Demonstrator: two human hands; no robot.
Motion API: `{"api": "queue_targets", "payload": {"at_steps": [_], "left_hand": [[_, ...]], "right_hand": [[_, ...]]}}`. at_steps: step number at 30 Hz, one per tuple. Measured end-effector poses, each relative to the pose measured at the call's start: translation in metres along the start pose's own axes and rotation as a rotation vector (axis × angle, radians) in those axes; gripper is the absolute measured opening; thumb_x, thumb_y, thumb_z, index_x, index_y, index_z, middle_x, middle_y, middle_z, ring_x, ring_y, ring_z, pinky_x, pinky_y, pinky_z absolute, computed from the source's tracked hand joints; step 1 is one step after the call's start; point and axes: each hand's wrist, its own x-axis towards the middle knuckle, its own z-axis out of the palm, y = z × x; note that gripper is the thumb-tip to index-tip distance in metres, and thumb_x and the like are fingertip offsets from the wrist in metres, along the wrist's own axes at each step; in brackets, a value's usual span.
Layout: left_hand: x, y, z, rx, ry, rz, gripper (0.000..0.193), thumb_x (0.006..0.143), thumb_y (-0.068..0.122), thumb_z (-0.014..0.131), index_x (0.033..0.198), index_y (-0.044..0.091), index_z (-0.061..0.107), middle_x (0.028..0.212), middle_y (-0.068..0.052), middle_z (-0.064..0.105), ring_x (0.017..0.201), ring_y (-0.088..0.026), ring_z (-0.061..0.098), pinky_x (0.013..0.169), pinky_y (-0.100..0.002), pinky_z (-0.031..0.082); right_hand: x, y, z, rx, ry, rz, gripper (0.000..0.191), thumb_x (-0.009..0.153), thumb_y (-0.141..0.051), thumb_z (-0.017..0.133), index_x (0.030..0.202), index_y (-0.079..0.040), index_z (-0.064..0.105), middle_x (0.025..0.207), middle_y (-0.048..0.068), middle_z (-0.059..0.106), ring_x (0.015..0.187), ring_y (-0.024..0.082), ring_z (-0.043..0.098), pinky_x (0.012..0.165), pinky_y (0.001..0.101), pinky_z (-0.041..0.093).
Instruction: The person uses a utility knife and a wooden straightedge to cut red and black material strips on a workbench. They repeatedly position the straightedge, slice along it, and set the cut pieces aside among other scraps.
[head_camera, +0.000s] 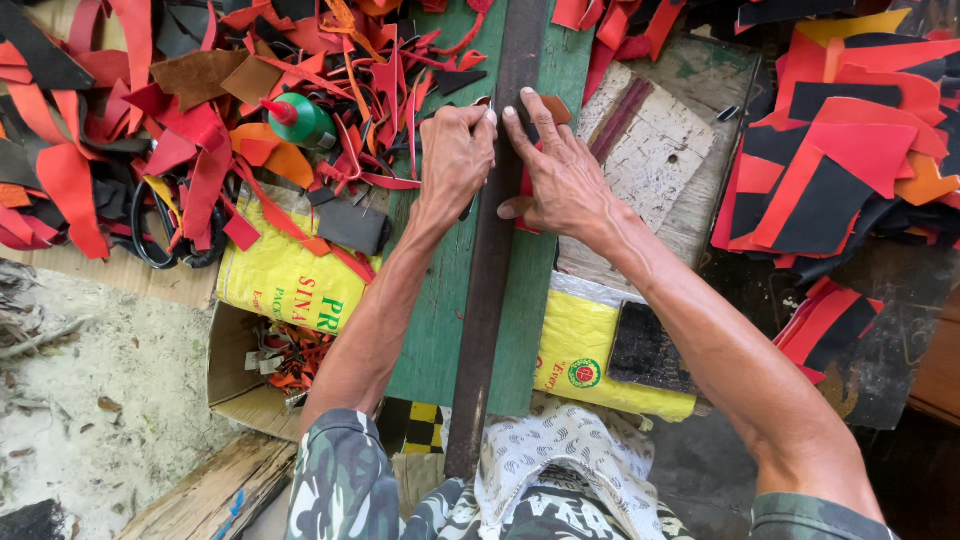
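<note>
A leather workshop: red and black offcuts (150, 120) litter the green workboard (440, 300).

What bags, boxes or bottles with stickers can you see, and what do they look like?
Yellow sack: left of the green board, crumpled, green and red print.
Second yellow sack: under the right forearm, round green and red emblem.
Cardboard box: lower left, open, brown, scraps inside.
Green bottle: among the scraps, red nozzle.

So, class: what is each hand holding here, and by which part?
Both hands, left and right, pinch a small red scrap against the dark strip. The exact grip point is hidden by the fingers.
</note>
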Motion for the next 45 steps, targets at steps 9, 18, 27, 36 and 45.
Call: {"api": "queue_targets", "payload": {"at_steps": [9,18,27,36,45], "left_hand": [[0.004,-0.013,0.005,0.251,0.064,0.274,0.026,0.095,0.006,0.062,0.072,-0.005,0.061,0.062,-0.028,0.053,0.055,-0.044,0.059,0.051,-0.047,0.043],[0.002,-0.019,0.007,0.29,0.079,0.3,0.025,0.094,0.006,0.063,0.071,-0.005,0.061,0.062,-0.028,0.054,0.058,-0.044,0.06,0.051,-0.049,0.043],[-0.041,-0.015,0.001,0.288,0.063,0.267,0.018,0.096,0.005,0.061,0.081,-0.005,0.066,0.064,-0.028,0.055,0.056,-0.042,0.06,0.052,-0.049,0.042],[-0.076,-0.01,-0.006,0.297,0.023,0.229,0.012,0.094,0.002,0.062,0.086,-0.006,0.064,0.071,-0.027,0.058,0.064,-0.044,0.061,0.058,-0.05,0.044],[-0.111,-0.008,-0.009,0.338,0.026,0.213,0.009,0.094,-0.001,0.062,0.095,-0.008,0.067,0.072,-0.024,0.059,0.065,-0.04,0.061,0.058,-0.048,0.044]], "right_hand": [[0.001,-0.001,0.004,-0.043,-0.014,0.015,0.126,0.057,-0.041,0.097,0.158,0.0,0.033,0.165,0.022,0.014,0.115,0.047,0.054,0.101,0.0522,0.047],[0.002,-0.005,0.005,-0.113,-0.042,0.048,0.127,0.057,-0.041,0.098,0.158,-0.002,0.032,0.165,0.022,0.013,0.123,0.048,0.051,0.094,0.0569,0.049],[0.002,-0.009,0.003,-0.147,-0.089,0.065,0.129,0.056,-0.04,0.096,0.16,-0.001,0.029,0.165,0.024,0.011,0.124,0.051,0.051,0.092,0.0609,0.05],[0.004,-0.011,0.005,-0.154,-0.079,0.067,0.124,0.062,-0.043,0.094,0.159,0.001,0.028,0.163,0.027,0.006,0.119,0.058,0.051,0.089,0.0635,0.049],[0.002,-0.01,0.008,-0.18,-0.083,0.071,0.124,0.066,-0.045,0.093,0.16,0.001,0.026,0.165,0.027,0.003,0.114,0.055,0.055,0.087,0.062,0.049]]}}
